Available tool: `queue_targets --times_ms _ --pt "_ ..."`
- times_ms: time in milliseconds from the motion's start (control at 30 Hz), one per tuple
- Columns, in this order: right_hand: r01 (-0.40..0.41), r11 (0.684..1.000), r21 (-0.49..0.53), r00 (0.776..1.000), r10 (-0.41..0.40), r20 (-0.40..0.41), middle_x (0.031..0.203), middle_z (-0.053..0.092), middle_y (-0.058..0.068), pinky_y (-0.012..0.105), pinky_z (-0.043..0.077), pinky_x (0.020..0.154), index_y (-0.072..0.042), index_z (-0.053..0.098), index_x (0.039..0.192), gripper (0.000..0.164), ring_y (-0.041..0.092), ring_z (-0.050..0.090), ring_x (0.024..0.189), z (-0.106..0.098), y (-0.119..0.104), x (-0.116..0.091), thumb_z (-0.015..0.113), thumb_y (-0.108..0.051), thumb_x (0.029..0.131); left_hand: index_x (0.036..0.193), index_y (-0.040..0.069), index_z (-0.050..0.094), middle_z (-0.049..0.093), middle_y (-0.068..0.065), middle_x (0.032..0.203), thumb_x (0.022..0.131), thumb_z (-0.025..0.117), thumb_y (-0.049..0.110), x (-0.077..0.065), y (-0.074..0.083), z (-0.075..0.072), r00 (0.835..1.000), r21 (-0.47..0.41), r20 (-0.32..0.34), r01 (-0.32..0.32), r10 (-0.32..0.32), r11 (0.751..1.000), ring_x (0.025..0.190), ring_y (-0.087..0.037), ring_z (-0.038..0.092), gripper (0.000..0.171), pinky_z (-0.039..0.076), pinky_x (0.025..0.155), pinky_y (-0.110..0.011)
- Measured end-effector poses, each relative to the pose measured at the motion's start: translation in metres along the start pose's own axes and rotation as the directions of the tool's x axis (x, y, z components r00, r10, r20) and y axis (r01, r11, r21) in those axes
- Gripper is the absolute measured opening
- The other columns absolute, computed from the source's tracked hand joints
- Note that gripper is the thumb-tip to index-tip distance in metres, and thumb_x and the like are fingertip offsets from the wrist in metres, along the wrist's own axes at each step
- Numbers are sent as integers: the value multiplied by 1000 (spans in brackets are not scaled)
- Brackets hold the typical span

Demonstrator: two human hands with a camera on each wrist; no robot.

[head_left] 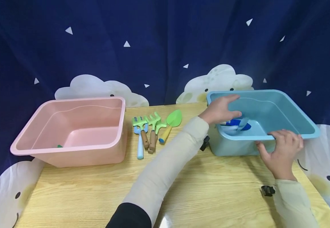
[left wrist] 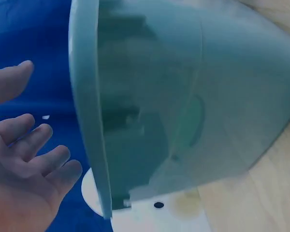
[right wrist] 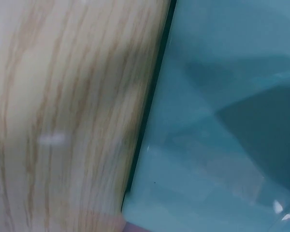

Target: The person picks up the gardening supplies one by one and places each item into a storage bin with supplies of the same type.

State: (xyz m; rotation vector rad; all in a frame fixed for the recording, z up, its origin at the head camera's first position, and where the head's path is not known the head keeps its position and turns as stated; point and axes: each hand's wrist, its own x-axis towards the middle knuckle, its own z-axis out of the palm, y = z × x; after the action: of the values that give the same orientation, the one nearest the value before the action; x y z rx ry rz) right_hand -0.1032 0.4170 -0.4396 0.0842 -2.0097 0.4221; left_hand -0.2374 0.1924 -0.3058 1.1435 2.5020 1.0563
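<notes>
My left hand is over the left end of the blue plastic bin, fingers spread and holding nothing. Below it inside the bin lie a dark blue toy trowel and a blurred light blue tool. In the left wrist view, the left hand appears beside the bin's rim with nothing in its fingers. My right hand grips the bin's front rim, fingers over the edge and thumb outside. The right wrist view shows only the bin wall and table.
Between the bins lie toy garden tools: green hand rakes with wooden handles, a light blue fork and a green shovel with a yellow handle. A pink bin stands at left, a small green piece inside it.
</notes>
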Motion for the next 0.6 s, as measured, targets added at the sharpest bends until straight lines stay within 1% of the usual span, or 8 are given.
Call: queue_targets --times_ms 33,167,300,467,600 --pt "1 1000 4 1000 -1 -3 106 56 31 64 10 114 10 61 99 76 51 44 111 1 -1 1 56 -65 85 153 23 39 41 10 157 95 63 36 -2 -3 -3 1000 -8 -15 1 -1 1000 146 -4 36 64 31 116 -15" --pt "-7 1000 5 1000 7 -1 107 56 31 63 10 115 9 61 100 75 51 43 112 2 -1 1 56 -64 84 150 21 44 45 7 155 96 60 35 -7 -17 -16 996 -9 -85 22 -23 1000 146 -8 39 58 34 116 -20" --pt "-19 1000 -1 1000 19 1 109 57 31 63 9 115 8 61 102 74 49 44 112 2 1 1 56 -63 83 147 19 48 49 3 152 96 60 33 -14 -36 -27 987 5 -148 59 -57 998 144 -12 42 54 37 116 -25" --pt "-26 1000 -5 1000 26 13 109 56 31 64 8 115 8 62 102 73 49 44 114 3 2 1 56 -62 83 143 12 52 52 -4 149 97 59 27 -25 -66 -37 977 18 -195 92 -87 996 142 -18 45 49 37 117 -30" --pt "-37 999 -4 998 37 41 109 55 31 64 7 116 9 62 103 75 49 43 115 3 3 -1 56 -63 83 141 13 53 53 -4 147 97 57 25 -36 -88 -45 968 42 -220 137 -125 990 141 -19 46 46 37 117 -32"
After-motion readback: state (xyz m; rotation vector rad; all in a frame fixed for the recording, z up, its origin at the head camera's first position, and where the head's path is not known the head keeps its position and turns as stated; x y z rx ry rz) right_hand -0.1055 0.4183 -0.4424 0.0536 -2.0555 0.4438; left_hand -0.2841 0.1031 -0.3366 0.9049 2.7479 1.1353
